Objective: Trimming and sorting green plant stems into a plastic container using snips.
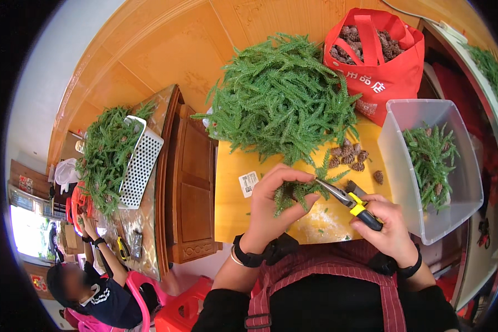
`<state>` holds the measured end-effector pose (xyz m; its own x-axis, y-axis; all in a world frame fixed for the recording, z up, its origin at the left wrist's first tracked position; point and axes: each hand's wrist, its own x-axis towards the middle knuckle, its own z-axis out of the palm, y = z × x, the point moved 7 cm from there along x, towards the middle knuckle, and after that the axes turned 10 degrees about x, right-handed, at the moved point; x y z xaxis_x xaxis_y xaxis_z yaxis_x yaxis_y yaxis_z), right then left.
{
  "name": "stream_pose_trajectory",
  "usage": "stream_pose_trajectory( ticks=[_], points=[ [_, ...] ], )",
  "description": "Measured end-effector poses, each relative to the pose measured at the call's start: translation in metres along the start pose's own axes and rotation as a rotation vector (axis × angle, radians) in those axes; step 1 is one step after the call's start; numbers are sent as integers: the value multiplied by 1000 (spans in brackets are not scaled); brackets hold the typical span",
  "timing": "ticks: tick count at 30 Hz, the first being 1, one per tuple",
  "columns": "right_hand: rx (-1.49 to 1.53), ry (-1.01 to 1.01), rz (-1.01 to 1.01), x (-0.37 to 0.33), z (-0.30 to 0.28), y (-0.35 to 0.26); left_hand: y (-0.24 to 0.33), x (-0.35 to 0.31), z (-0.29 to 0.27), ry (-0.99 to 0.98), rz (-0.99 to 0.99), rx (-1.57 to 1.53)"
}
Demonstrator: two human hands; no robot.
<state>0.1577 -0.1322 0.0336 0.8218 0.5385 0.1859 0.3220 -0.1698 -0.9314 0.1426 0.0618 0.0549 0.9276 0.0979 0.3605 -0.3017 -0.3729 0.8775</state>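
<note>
My left hand (274,202) is closed around a small green artificial pine sprig (293,193), held over the near half of the yellow table (232,213). In my right hand (390,221) are long-nose pliers (351,202) with yellow and black handles. Their jaws point up and left and reach the sprig beside my left fingertips. Whether the jaws grip a wire there is too small to tell. Just beyond lie several loose brown pine cones (348,155). A dark object (355,188), partly hidden behind the pliers, rests on the table.
A big heap of green pine sprigs (282,99) fills the table's far side. Behind it on the right stands a red bag (390,72) of pine cones. The clear plastic bin (420,218) at right holds sprigs. Leftward, another person (108,293) works at a wooden table with a white basket (141,166).
</note>
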Motion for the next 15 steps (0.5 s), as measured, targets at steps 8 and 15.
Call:
stream_pose_trajectory(
  ticks=[8,15],
  points=[
    [-50,-3,-46,2,-1,-3,-1,-1,0,-67,6,-31],
    [-32,41,-63,1,-6,0,-9,-6,3,-183,-231,-333]
  ],
)
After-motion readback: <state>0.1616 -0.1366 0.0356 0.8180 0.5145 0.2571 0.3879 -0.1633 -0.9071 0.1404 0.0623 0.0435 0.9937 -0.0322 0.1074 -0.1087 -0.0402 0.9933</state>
